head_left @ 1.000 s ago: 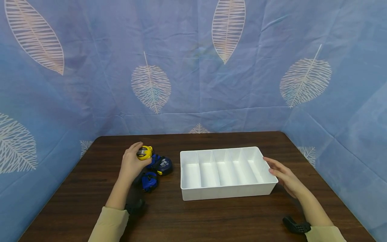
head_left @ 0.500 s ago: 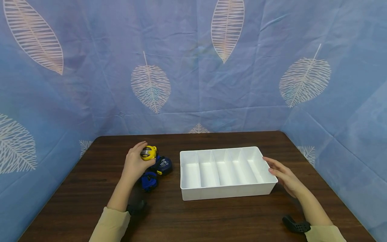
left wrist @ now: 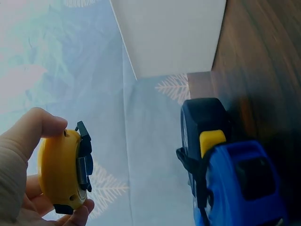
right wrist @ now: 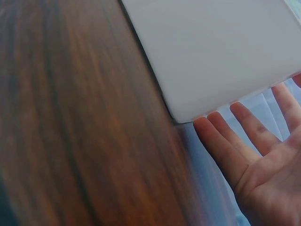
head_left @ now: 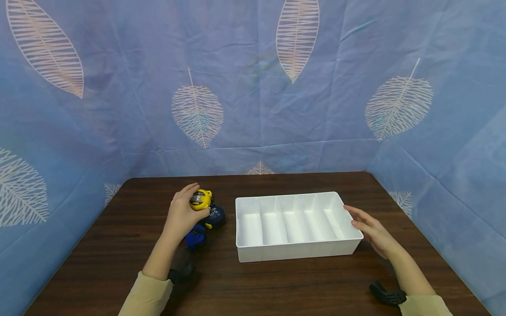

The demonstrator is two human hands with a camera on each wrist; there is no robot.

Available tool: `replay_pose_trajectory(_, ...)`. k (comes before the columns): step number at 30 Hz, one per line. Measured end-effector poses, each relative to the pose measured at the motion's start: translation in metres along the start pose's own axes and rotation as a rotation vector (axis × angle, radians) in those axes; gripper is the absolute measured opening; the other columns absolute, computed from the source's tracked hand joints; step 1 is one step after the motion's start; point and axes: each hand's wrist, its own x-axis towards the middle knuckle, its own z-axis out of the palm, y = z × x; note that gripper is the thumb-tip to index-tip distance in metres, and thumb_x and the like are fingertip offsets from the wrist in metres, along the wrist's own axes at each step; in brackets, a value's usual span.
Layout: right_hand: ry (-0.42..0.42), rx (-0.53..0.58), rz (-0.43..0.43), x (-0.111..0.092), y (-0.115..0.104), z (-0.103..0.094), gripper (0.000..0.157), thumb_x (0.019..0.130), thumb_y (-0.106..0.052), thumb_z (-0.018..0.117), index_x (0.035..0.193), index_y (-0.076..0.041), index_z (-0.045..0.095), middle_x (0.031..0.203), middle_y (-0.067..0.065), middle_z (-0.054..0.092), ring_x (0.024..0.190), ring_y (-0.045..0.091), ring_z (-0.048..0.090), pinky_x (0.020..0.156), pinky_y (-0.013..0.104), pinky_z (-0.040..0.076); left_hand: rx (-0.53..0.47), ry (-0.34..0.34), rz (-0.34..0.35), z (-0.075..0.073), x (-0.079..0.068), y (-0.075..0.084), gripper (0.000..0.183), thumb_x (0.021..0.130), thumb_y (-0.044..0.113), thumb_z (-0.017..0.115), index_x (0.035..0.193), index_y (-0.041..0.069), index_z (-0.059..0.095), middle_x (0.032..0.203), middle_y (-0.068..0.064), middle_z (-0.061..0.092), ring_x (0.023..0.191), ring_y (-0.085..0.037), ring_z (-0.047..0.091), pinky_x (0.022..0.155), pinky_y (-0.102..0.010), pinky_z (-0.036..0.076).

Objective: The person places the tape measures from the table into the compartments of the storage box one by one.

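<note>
My left hand (head_left: 182, 213) pinches a yellow tape measure (head_left: 200, 200) between thumb and fingers, held above the table. In the left wrist view, the tape measure (left wrist: 60, 167) shows its edge, with a dark clip on one side. Close below it lie a navy tape measure (head_left: 215, 216) marked 5m and a bright blue one (head_left: 195, 237), partly hidden by my left hand. A white tray (head_left: 296, 251) with a row of several bare compartments stands to the right. My right hand (head_left: 372, 231) touches the tray's right end, fingertips of its extended fingers (right wrist: 256, 128) against the wall.
The dark wooden table (head_left: 245, 289) has a far edge close to a blue leaf-patterned cloth (head_left: 245, 109). A black band (head_left: 387, 295) sits at my right wrist, and another dark one (head_left: 179, 271) is near my left wrist.
My left hand has moved a little to the right with the yellow tape measure, now covering more of the tape measures below. My right hand and the tray have stayed in place.
</note>
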Motion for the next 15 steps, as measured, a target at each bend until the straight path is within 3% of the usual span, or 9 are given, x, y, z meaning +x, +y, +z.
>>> replay_pose_trajectory(3,0.000,-0.019,0.004,0.000,0.000,0.000,0.050,0.102,-0.015,0.042,0.150,-0.008,0.029,0.152,0.031,0.010,0.132,0.027,0.029,0.086,0.035,0.045,-0.005,0.005,0.016,0.001,-0.001,0.004,0.074,0.072,0.015,0.081,0.137,-0.001,0.050,0.144,-0.011,0.043,0.121,-0.032,0.040,0.087,-0.048,0.047)
replay_pose_trajectory(6,-0.002,-0.030,0.003,0.000,0.000,0.000,0.050,0.102,-0.015,0.042,0.150,-0.007,0.028,0.152,0.032,0.009,0.134,0.049,0.016,0.091,0.050,0.041,-0.009,0.005,0.034,0.002,-0.002,0.007,0.075,0.072,0.014,0.082,0.137,-0.001,0.050,0.144,-0.011,0.043,0.120,-0.032,0.040,0.086,-0.047,0.047)
replay_pose_trajectory(10,-0.005,-0.027,-0.003,0.000,0.000,0.000,0.051,0.102,-0.015,0.042,0.150,-0.007,0.028,0.152,0.032,0.008,0.134,0.053,0.011,0.092,0.058,0.037,-0.011,0.009,0.056,0.004,-0.003,0.011,0.074,0.070,0.013,0.082,0.136,-0.002,0.051,0.144,-0.010,0.044,0.120,-0.031,0.041,0.086,-0.046,0.048)
replay_pose_trajectory(15,-0.002,-0.025,-0.002,0.001,-0.001,-0.001,0.050,0.102,-0.015,0.041,0.150,-0.007,0.028,0.151,0.031,0.010,0.132,0.051,0.014,0.088,0.041,0.043,-0.005,0.018,0.082,0.007,-0.005,0.016,0.073,0.070,0.012,0.083,0.134,-0.002,0.052,0.143,-0.010,0.045,0.120,-0.031,0.041,0.086,-0.046,0.049)
